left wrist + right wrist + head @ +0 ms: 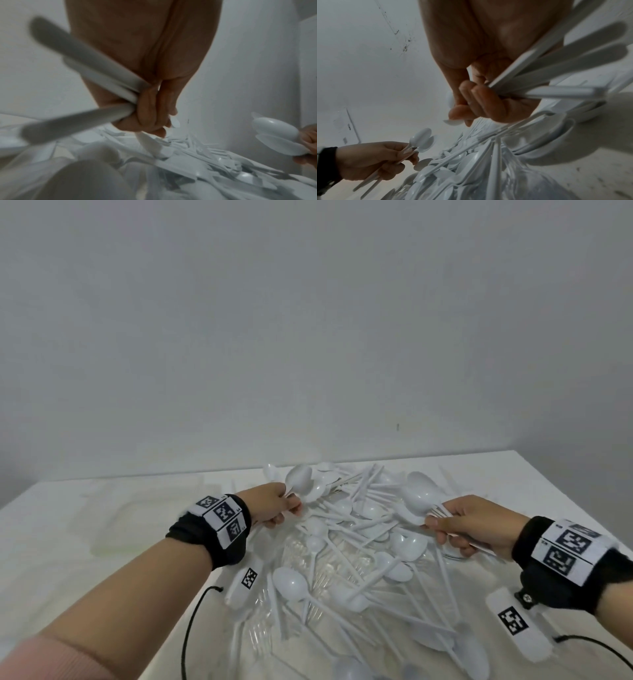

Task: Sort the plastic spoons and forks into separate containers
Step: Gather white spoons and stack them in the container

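Over the cutlery pile (346,553) at table centre, both hands work as temporary racks. Left hand (270,505), 10 o'clock of the pile, fingers curled round a few white spoons (301,484) by the handles, bowls outward. Right hand (469,522), 2 o'clock, clamps a bigger spoon bunch (419,494) likewise, probably batching before a drop. Translucent container (144,508) sits at 9 o'clock; clear forks (308,556) lie under the pile.

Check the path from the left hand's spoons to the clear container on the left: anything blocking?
Nothing visible does. The left hand grips its spoons beside the container, with only bare table around it.
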### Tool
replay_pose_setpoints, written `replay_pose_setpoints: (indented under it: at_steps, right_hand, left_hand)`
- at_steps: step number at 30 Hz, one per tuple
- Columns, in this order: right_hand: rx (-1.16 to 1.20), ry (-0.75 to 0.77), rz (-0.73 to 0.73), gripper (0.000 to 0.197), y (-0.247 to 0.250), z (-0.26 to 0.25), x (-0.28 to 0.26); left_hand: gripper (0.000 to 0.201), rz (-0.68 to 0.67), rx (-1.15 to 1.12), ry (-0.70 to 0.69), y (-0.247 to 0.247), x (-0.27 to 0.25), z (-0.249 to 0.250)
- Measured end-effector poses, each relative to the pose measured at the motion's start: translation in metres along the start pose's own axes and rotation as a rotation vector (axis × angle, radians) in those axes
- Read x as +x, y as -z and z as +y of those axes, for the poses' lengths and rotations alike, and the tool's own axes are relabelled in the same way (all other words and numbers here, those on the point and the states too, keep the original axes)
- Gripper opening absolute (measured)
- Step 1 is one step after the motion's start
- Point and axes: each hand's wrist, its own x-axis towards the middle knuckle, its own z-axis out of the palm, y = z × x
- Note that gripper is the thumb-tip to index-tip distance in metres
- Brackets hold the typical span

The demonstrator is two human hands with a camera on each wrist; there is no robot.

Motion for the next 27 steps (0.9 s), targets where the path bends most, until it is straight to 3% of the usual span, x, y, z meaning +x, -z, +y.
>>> replay_pose_setpoints:
  at_steps: [3,7,9,12,15,21,27]
  right_hand:
    - [0.012,-0.002,-0.007,0.021,-0.004,0.000,0.002]
    - [0.005,-0.006,-0.019,0.024,-0.008,0.001,0.001]
    - [0.004,-0.007,-0.025,0.025,-0.009,0.002,0.000]
    - [0.016,-0.014,-0.020,0.024,-0.008,0.004,0.001]
    - [0.017,-0.023,-0.005,0.021,-0.008,0.005,0.002]
    - [0.000,-0.012,-0.007,0.022,-0.010,0.000,0.002]
    - [-0.114,0.023,-0.020,0.025,-0.030,-0.021,0.011]
  left_hand:
    - [0.023,0.083,0.075,0.024,0.006,0.006,-0.006]
    - [0.046,0.112,0.357,0.044,0.005,0.012,-0.007]
    - [0.057,0.136,0.360,0.064,0.003,0.016,-0.008]
    - [0.055,0.175,0.393,0.080,0.001,0.020,-0.009]
    - [0.039,0.210,0.459,0.076,0.001,0.021,-0.009]
    - [0.026,0.131,0.102,0.060,0.013,0.015,-0.014]
    - [0.018,0.261,-0.153,0.024,0.037,-0.013,-0.019]
